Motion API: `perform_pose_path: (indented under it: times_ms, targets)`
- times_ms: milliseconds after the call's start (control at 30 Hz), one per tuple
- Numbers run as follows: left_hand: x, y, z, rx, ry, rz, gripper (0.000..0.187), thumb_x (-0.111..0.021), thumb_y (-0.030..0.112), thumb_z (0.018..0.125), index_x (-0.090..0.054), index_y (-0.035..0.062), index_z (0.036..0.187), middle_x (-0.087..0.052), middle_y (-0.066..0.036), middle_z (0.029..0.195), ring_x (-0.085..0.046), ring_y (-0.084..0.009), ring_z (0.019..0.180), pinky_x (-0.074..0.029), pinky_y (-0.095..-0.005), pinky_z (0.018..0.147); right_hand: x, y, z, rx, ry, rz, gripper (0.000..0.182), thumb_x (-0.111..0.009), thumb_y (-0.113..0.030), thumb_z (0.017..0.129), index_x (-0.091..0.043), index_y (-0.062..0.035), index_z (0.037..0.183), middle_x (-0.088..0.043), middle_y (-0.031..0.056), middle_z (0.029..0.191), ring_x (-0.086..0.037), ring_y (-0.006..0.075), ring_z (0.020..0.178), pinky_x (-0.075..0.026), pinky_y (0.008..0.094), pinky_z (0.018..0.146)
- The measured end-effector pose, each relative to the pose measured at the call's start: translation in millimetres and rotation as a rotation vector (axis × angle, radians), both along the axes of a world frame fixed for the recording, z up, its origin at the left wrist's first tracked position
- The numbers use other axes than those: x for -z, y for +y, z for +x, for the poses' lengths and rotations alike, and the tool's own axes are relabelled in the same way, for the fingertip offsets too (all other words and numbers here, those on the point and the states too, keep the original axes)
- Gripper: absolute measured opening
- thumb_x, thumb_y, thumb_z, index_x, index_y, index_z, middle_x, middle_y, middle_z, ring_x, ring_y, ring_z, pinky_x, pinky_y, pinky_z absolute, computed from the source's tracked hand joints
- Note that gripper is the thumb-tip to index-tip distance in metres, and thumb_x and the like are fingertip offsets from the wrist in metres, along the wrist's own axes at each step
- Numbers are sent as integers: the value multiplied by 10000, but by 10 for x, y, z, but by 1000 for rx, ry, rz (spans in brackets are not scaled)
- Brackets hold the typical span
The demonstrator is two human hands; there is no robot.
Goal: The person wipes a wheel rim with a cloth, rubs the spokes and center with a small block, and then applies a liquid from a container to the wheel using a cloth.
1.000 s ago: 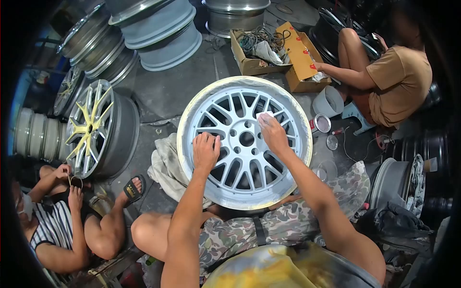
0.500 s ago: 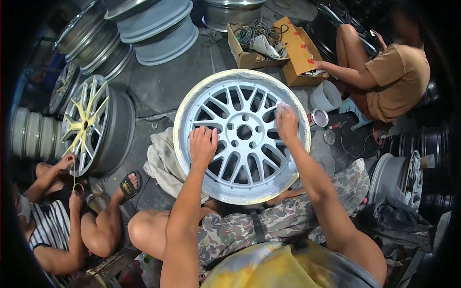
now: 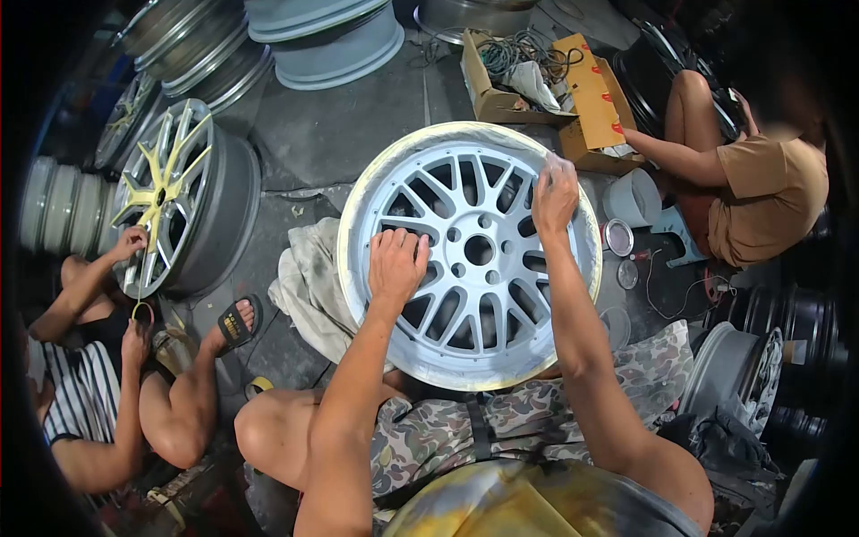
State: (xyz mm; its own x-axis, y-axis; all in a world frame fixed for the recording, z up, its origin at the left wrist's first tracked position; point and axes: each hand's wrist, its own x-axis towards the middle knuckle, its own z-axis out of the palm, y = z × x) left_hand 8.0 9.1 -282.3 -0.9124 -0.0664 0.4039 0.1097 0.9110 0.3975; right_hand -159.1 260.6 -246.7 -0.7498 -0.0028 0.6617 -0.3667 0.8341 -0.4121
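Observation:
A pale blue-grey wheel rim point(image 3: 416, 353) with many spokes and a masked, yellowish outer lip lies face up in front of me. My left hand point(image 3: 398, 266) rests on its left side, fingers curled over the spokes. At the upper right of the rim, my right hand point(image 3: 556, 192) has its fingers bent together around something small and pale, blurred at the fingertips. A crumpled light cloth point(image 3: 309, 282) sticks out from beneath the rim on the left.
At left, a person's hand point(image 3: 131, 242) touches a wheel with yellow-masked spokes point(image 3: 164, 192). Another person in a brown shirt point(image 3: 774, 192) sits at right. Nearby are cardboard boxes point(image 3: 595, 134), a grey bucket point(image 3: 633, 199), an open tin point(image 3: 617, 236) and stacked rims point(image 3: 335, 49).
My right hand has moved away from me along the rim, towards its upper right edge. The left hand stays on the left spokes. The whole view has shifted slightly.

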Motion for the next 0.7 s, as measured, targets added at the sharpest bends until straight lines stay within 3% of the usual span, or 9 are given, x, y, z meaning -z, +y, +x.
perform_pose_path:
  times_ms: [100,133,233,300,367,467,533,700]
  targets:
    - [-41,17,8,7,-5,7,219,-646,222,938,-659,41,814,-599,-97,834,-565,-289,853,-434,-438,871,-24,-2,-33,-60,-94,130,244,-601,-41,892,-695,4,1113,-644,184,992,-610,389,996,-498,463,888]
    - [-37,10,-2,12,-11,18,223,-645,225,938,-657,42,812,-600,-98,834,-565,-291,855,-434,-440,875,80,74,-44,-27,-231,191,267,-580,-9,875,-711,-1,1107,-646,168,1002,-605,376,1018,-494,459,904]
    - [-40,-9,-17,5,-31,33,228,-642,229,939,-652,44,807,-600,-102,835,-566,-294,858,-430,-444,878,244,312,22,-229,-257,187,289,-567,15,842,-731,-5,1078,-652,177,987,-611,377,1006,-498,463,909]
    - [-23,1,-5,10,-22,20,229,-638,230,941,-653,42,811,-600,-103,836,-567,-293,855,-430,-442,878,384,313,-85,-203,-300,187,301,-573,30,803,-741,-5,1050,-659,186,1005,-624,385,998,-507,471,919]
    - [-37,13,-10,1,-33,22,233,-638,230,941,-653,41,806,-600,-102,833,-566,-292,851,-431,-440,877,531,150,-341,-226,-125,249,287,-590,27,786,-741,1,1029,-668,202,1020,-637,395,990,-518,483,919]
    - [12,9,-10,8,6,18,235,-656,233,925,-644,50,778,-588,-104,811,-557,-289,839,-432,-434,877,385,-472,-482,-297,-345,137,272,-595,31,779,-739,8,1008,-673,221,1028,-639,412,1006,-529,479,918]
    - [-7,2,-6,8,7,54,235,-660,238,924,-648,51,781,-589,-101,813,-555,-288,839,-431,-434,877,372,-651,-522,-525,-152,267,258,-591,34,776,-738,15,987,-672,241,1006,-644,425,983,-534,468,902]
    - [0,-4,12,-12,13,77,232,-671,245,916,-655,55,784,-589,-95,816,-554,-281,839,-431,-435,878,276,336,-235,-256,-365,176,277,-584,38,773,-742,2,997,-668,227,997,-652,414,941,-523,469,870]
